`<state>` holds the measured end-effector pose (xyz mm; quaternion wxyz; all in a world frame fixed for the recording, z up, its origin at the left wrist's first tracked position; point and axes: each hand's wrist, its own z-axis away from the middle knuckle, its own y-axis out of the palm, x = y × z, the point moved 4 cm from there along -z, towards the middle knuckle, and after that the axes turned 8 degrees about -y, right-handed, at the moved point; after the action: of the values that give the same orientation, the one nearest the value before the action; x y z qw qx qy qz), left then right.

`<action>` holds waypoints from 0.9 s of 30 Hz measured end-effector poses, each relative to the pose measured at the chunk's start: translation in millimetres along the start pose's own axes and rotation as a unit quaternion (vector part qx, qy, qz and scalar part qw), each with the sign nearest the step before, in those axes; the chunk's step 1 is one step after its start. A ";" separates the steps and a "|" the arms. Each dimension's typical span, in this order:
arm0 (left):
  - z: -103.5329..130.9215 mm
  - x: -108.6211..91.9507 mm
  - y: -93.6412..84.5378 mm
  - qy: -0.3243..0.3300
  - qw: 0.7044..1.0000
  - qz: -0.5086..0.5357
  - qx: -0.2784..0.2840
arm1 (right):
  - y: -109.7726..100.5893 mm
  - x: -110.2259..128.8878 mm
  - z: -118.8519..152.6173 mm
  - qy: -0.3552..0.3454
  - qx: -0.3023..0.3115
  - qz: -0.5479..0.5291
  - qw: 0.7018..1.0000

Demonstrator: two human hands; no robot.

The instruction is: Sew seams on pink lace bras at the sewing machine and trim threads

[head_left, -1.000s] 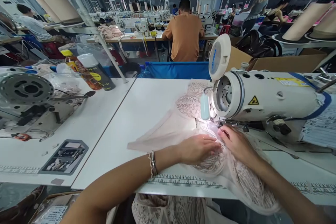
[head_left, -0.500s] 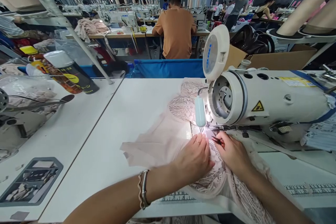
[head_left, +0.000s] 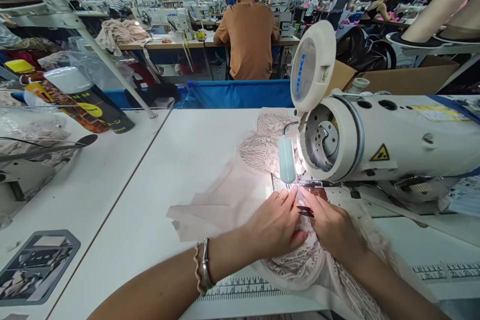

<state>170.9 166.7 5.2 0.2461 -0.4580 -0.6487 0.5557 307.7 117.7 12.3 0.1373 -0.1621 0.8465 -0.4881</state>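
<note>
A pale pink lace fabric (head_left: 225, 195) lies spread on the white sewing table (head_left: 176, 160) and runs under the head of a white sewing machine (head_left: 378, 135). My left hand (head_left: 275, 222) presses flat on the fabric just in front of the needle area, a bracelet on its wrist. Beside it, my right hand (head_left: 332, 225) rests on the lace and pinches a small dark piece (head_left: 305, 210) at the fingertips, close to the presser foot. The machine's lamp lights the spot between both hands.
Spray cans (head_left: 93, 102) lie tilted on the neighbouring table at the left, next to another machine (head_left: 22, 160). A blue bin (head_left: 240, 94) stands behind the table. A person in an orange shirt (head_left: 249, 35) sits with their back turned. Thread cones (head_left: 431, 15) stand at the right.
Both hands have slid forward with the fabric toward the needle. The right hand's fingertips now pinch the small dark piece. The camera has leaned in and turned right.
</note>
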 end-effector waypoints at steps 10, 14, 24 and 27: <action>-1.8 3.9 -6.1 -0.002 1.000 0.002 0.010 | 2.3 1.3 -0.9 -0.001 0.036 -0.001 0.999; -0.3 6.6 -6.4 -0.010 1.000 0.009 0.006 | 5.2 -0.1 0.9 0.014 0.047 0.012 0.999; 0.3 11.0 -5.7 -0.018 0.999 -0.035 0.031 | 3.3 2.4 -6.2 0.021 0.049 0.051 0.997; -0.6 11.1 -6.1 -0.016 0.999 -0.039 0.031 | 2.6 1.9 -7.3 0.019 0.045 0.053 0.997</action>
<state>164.3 176.9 9.0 0.2714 -0.4151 -0.6524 0.5731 302.8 123.9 13.4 0.1538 -0.1015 0.8335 -0.5208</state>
